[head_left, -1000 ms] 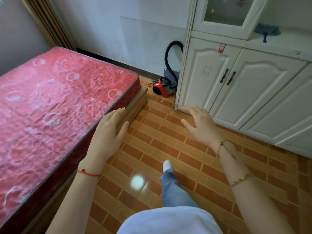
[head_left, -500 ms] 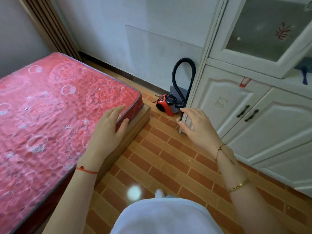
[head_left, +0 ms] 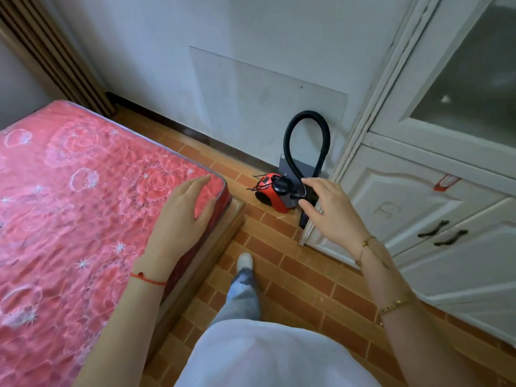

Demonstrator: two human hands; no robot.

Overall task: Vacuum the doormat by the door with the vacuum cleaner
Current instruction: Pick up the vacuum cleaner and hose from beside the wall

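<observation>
A small red and black vacuum cleaner [head_left: 272, 195] sits on the floor in the corner between the wall and the white cabinet. Its black hose [head_left: 305, 135] loops upward against the wall. My right hand [head_left: 331, 212] is held out in the air with fingers spread, just right of the vacuum's body and in front of the hose's lower end, holding nothing. My left hand [head_left: 183, 219] hovers with relaxed fingers over the corner of the red mattress. No doormat or door is in view.
A red patterned mattress [head_left: 78, 213] on a wooden base fills the left side. A white cabinet [head_left: 418, 208] with dark handles lines the right. Orange brick-pattern floor tiles [head_left: 279, 263] run between them, where my leg and white shoe [head_left: 245, 261] stand.
I have walked closer to the corner, so the vacuum looks larger and nearer. My right hand has reached forward to just beside the vacuum. My left hand has stayed over the mattress corner.
</observation>
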